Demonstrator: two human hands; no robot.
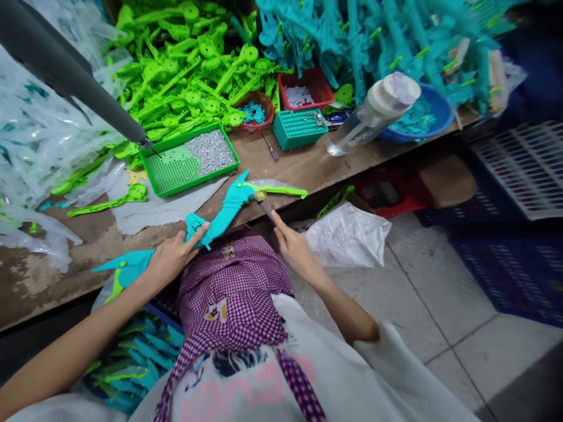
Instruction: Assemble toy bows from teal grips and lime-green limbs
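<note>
A long teal plastic toy part (222,214) with a green arm (281,189) hinged to it lies across the front edge of the wooden bench (290,167). My left hand (171,258) rests on the teal part near its middle, fingers curled over it. My right hand (292,243) pinches a thin screwdriver (265,207) whose tip sits on the yellow hinge (259,195). A purple checked apron (233,287) covers my lap below both hands.
A green tray (163,174) of small silver screws stands behind the part. Piles of green (185,64) and teal parts (352,35) fill the back. A red basket (308,88), teal box (299,128), clear bottle (373,111), blue bowl (433,111) and crates (523,170) are at right.
</note>
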